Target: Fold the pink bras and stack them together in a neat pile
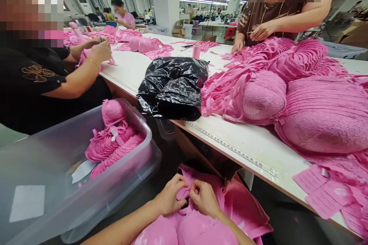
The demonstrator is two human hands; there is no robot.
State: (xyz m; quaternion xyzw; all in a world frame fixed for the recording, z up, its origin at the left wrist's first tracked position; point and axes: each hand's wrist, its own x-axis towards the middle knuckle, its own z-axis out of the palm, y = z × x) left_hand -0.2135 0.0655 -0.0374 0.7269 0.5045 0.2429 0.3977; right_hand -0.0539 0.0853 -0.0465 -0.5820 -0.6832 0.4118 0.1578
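Observation:
A pink bra (207,229) lies cups-up at the bottom middle, close to my body. Just beyond its cups, my left hand (171,195) pinches a narrow part of the pink fabric between thumb and fingers. My right hand (203,198) is close beside it, fingertips pressed together on the same pink band. Whether a small tool or thread is between the fingers cannot be made out. More pink cloth (244,203) spreads beyond and to the right of my hands.
On the white table (238,134) are stacked pink bras (324,115), a black plastic bag (175,88), a tape measure (227,145) along the edge and pink tags (327,191). A clear bin (143,122) holding bras stands left. Co-workers handle pink pieces at the left and across the table.

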